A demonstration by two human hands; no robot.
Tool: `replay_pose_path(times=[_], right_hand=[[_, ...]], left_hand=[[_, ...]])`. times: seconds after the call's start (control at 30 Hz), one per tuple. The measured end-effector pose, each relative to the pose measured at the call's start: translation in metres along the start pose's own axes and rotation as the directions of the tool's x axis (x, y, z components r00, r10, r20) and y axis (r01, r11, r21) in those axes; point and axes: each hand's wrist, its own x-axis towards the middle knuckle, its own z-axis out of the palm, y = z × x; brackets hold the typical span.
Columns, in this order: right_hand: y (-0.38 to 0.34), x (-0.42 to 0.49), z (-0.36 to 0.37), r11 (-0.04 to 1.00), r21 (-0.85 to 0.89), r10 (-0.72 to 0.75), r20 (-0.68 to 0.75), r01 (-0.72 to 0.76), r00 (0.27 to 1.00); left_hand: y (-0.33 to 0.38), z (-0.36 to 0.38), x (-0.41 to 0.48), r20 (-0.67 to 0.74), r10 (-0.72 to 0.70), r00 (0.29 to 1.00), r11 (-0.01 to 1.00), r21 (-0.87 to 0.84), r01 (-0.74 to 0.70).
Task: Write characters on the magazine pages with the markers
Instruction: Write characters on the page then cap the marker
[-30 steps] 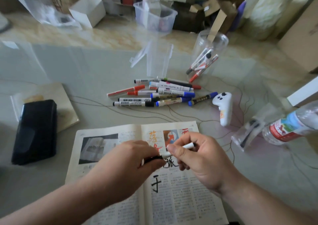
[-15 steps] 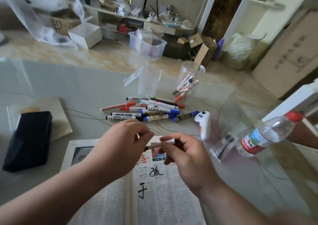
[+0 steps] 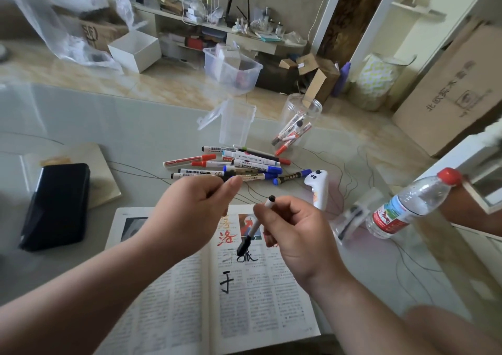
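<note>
Several orange and black characters already sit on the magazine's right page, with room for more. Your right hand grips the marker, tip down just above that page. Your left hand is curled, fingertips pinched; whether it holds a cap, I cannot tell.

Both bare forearms reach in from the lower edge, the left from the left corner and the right from the right corner. The left hand is held up with its fingers curled, thumb and forefinger tips pressed together; whether they pinch anything cannot be told. The right hand, just beside it and apart, pinches a marker between thumb and fingers, tip down-left.
</note>
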Motion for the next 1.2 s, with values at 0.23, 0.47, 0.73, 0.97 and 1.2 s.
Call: replay_pose_path(times=[0.23, 0.47, 0.73, 0.97, 1.2], right_hand=[[-0.001, 0.006, 0.003, 0.997, 0.068, 0.046, -0.001, -0.046, 0.999], [0.002, 0.018, 0.002, 0.940, 0.288, 0.189, 0.006, -0.183, 0.982], [0.009, 0.033, -0.004, 0.932, 0.314, 0.201, -0.021, -0.184, 0.979], [0.007, 0.034, -0.002, 0.932, 0.296, 0.231, -0.043, -0.208, 0.972], [0.011, 0.033, -0.001, 0.939, 0.281, 0.220, -0.043, -0.200, 0.974]], left_hand=[[-0.016, -0.002, 0.003, 0.134, -0.056, 0.989, 0.998, 0.041, 0.050], [-0.024, 0.001, 0.006, 0.260, -0.135, 0.956, 0.991, 0.049, 0.127], [-0.023, 0.000, 0.012, 0.396, -0.221, 0.891, 0.938, -0.165, 0.306], [-0.026, 0.000, 0.014, 0.248, -0.188, 0.950, 0.973, -0.082, 0.214], [-0.029, 0.001, 0.014, 0.229, -0.149, 0.962, 0.989, 0.057, 0.140]])
